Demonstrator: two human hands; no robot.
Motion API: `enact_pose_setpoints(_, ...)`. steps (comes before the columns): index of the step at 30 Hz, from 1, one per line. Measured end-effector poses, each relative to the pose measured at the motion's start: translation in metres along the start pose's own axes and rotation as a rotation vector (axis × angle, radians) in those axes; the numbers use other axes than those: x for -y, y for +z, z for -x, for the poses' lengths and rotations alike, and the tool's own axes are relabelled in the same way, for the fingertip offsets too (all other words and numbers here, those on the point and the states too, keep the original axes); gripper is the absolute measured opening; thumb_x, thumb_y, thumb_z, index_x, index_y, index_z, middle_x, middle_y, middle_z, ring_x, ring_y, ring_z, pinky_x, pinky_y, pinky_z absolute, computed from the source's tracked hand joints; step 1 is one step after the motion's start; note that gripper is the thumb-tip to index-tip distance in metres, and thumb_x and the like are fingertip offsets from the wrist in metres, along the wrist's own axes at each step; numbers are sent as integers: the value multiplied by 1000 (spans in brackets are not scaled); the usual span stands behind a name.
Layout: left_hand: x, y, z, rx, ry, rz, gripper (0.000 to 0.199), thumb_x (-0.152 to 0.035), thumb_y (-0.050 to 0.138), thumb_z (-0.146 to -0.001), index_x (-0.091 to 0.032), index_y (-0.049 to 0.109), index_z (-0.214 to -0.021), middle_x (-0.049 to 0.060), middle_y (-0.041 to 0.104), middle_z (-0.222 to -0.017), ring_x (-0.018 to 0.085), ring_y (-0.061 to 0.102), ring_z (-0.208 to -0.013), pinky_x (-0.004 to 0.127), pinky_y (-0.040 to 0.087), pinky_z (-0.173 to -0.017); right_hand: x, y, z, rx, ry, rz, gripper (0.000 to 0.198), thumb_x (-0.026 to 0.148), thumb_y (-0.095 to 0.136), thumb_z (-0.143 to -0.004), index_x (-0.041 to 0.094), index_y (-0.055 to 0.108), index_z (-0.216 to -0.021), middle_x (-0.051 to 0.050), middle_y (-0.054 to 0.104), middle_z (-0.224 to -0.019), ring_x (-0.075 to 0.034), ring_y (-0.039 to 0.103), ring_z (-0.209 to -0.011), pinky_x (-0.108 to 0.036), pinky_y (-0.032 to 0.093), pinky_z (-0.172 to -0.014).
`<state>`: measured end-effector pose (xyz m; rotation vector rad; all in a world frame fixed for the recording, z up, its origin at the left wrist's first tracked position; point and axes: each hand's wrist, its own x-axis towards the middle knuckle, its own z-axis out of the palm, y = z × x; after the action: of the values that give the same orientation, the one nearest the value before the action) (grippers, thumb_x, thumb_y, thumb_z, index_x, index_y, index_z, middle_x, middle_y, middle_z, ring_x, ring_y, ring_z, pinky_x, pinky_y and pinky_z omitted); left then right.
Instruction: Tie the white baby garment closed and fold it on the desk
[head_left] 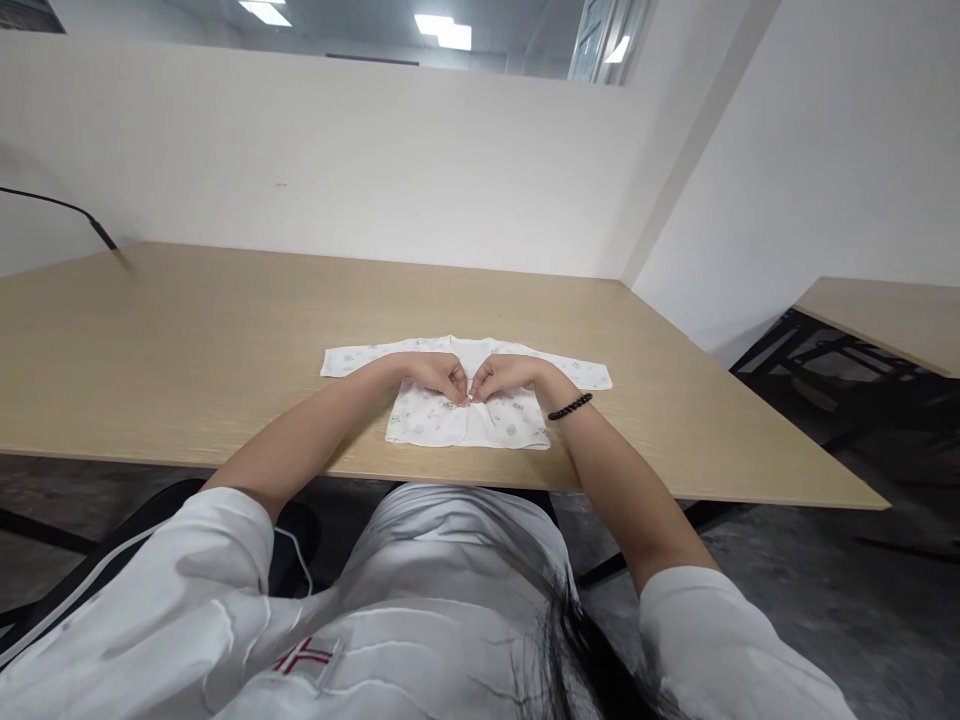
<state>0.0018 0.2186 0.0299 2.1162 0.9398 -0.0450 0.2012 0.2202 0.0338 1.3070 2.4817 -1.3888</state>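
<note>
A small white long-sleeved baby shirt (435,425) with a faint printed pattern lies flat on the table, its sleeves spread to both sides. My left hand (441,374) and my right hand (501,374) meet at the middle of its front. Each hand pinches the cloth there between thumb and fingers, the fingertips almost touching. What exactly sits between the fingertips is too small to make out. A black bead bracelet (570,407) circles my right wrist.
The wooden table (225,320) reaches back to a white wall (337,160) with a window above. A black cable (60,203) comes in at the left. Another table (892,315) stands at the right.
</note>
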Motion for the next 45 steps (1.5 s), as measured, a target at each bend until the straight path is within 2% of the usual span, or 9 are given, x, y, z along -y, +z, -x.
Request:
enact_pose_setpoints(5, 3, 1, -3, -15, -53, 24, 32, -44, 78, -62, -17, 73, -76, 0, 58, -62, 11, 43, -57, 25, 29, -53, -5, -2, -5, 31, 5, -29, 13, 29, 75, -57, 20, 73, -65, 3, 62, -57, -12, 49, -54, -25, 35, -53)
enact_pose_setpoints(9, 8, -1, -4, 27, -22, 63, 32, -45, 78, -62, -17, 74, -77, -2, 56, -60, 10, 40, -56, 25, 28, -53, -4, -2, -4, 22, 23, -48, 15, 30, 78, -56, 19, 74, -66, 2, 65, -58, -12, 50, -55, -26, 37, -54)
enact_pose_setpoints(16, 13, -3, -5, 58, 8, 106, 37, -49, 80, -61, -17, 72, -78, -2, 55, -60, 10, 38, -55, 25, 26, -52, -2, 1, 5, 52, -36, -255, 15, 29, 80, -57, 17, 76, -66, -5, 74, -74, -17, 63, -79, -24, 46, -72)
enact_pose_setpoints(19, 12, -2, -5, 65, 19, 93, 36, -49, 79, -63, -17, 71, -76, -3, 52, -58, 10, 35, -53, 25, 25, -51, -4, 1, 4, 48, -33, -301, 20, 29, 83, -52, 17, 77, -67, -4, 74, -74, -17, 63, -79, -24, 47, -73)
enact_pose_setpoints(25, 11, -1, -5, 60, 24, 98, 33, -46, 78, -63, -17, 68, -74, -3, 49, -57, 10, 33, -52, 25, 23, -49, -6, 4, -4, -90, 31, -90, 18, 28, 83, -51, 20, 75, -65, 3, 65, -58, -11, 51, -57, -24, 38, -54)
enact_pose_setpoints(31, 9, 0, -3, 36, -26, 133, 31, -47, 72, -69, -16, 67, -69, -2, 49, -56, 9, 33, -50, 25, 24, -49, 0, 6, -2, -119, 41, -4, 17, 32, 80, -54, 19, 71, -61, 3, 60, -55, -10, 46, -52, -25, 31, -49)
enact_pose_setpoints(35, 11, -2, -5, 6, -25, 156, 28, -43, 75, -65, -16, 67, -69, -3, 49, -56, 9, 34, -51, 25, 25, -50, -1, 4, -1, -65, 9, -51, 16, 31, 78, -55, 18, 70, -59, 3, 58, -53, -10, 44, -51, -25, 31, -49)
enact_pose_setpoints(40, 14, -3, -6, 26, 19, 132, 29, -44, 74, -64, -17, 69, -73, -2, 52, -58, 9, 36, -52, 25, 27, -51, -8, 1, -3, 2, -36, -127, 17, 30, 77, -54, 17, 74, -66, 2, 63, -59, -11, 48, -56, -25, 34, -53)
enact_pose_setpoints(45, 8, 0, -2, -17, 11, 33, 33, -48, 77, -64, -17, 68, -74, -3, 53, -58, 9, 38, -53, 24, 27, -51, -12, 1, -6, -13, -65, -44, 23, 31, 79, -56, 19, 76, -75, 2, 68, -67, -11, 52, -60, -23, 36, -55)
